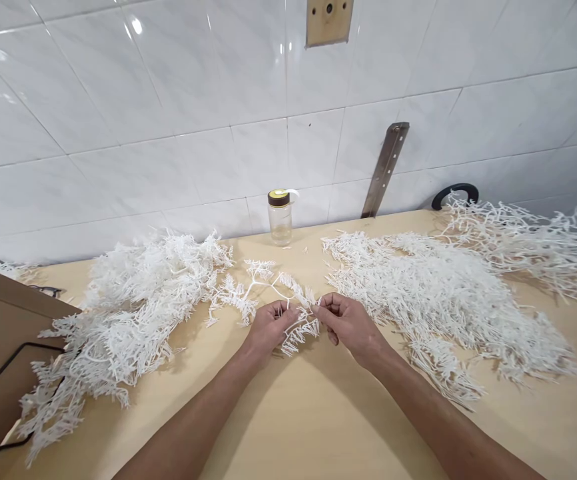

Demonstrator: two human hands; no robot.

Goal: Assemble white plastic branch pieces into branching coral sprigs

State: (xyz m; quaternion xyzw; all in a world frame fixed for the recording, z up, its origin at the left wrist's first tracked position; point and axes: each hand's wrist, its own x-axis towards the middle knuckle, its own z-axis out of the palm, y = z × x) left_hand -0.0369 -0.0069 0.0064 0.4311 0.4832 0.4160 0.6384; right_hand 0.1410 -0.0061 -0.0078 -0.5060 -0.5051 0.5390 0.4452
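A white artificial branch (255,283) with forked stems and needle-like tips lies across the middle of the table, partly lifted. My left hand (272,327) is closed around its stem, thumb and fingers pinched together. Just to the right, my right hand (344,323) is closed too, its thumb and forefinger pinching at the tips of the same branch; any small piece between them is too fine to make out. On the left lies a heap of white branches (138,307). A second pile of white sprigs (448,293) spreads out beyond my right hand.
A clear bottle (280,220) with a yellow-and-black lid stands by the tiled wall. A metal strip (386,170) leans there, near a black ring (455,193). More bare white branches (543,243) lie at far right. A cardboard box (8,333) borders the left.
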